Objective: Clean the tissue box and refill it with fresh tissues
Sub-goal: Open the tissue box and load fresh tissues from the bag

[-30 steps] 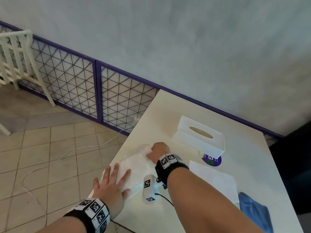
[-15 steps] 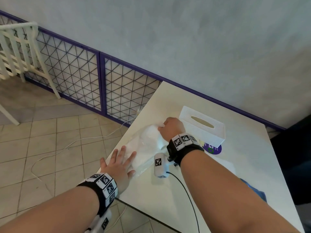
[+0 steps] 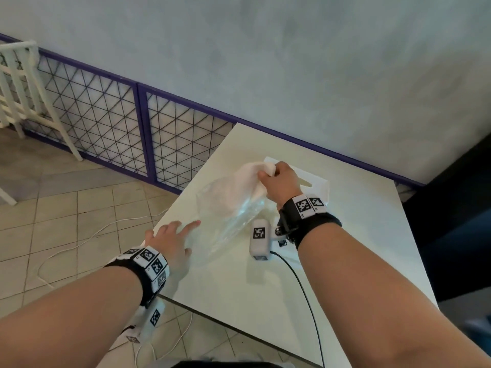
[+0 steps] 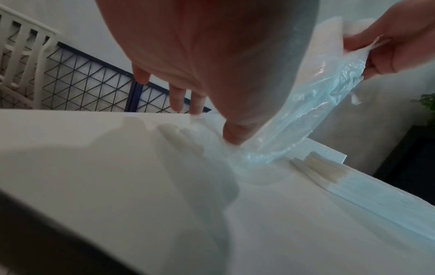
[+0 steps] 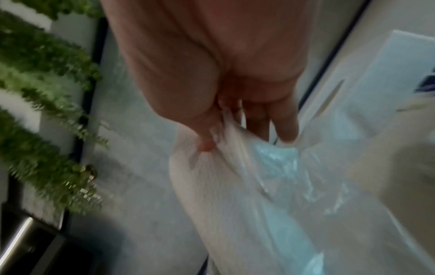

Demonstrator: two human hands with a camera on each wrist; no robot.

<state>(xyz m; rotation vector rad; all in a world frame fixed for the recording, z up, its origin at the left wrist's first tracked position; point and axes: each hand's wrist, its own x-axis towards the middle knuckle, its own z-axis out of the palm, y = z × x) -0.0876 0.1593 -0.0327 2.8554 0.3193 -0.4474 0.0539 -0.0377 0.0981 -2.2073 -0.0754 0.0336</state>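
Right hand [image 3: 279,181] gripped tissues [image 3: 251,172], partly out of plastic wrapper [image 3: 225,211]; left hand [image 3: 172,240] flat, fingers spread, pressing wrapper on counter [image 3: 358,235].

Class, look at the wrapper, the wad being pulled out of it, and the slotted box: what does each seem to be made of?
Wrapper: thin clear plastic film, glossy; it crinkles and the table shows through it.
Tissue wad gripped by the right hand: soft matte white paper, probably; it bunches limply.
Tissue box: smooth white, rigid-looking, likely plastic; mostly hidden, so uncertain.
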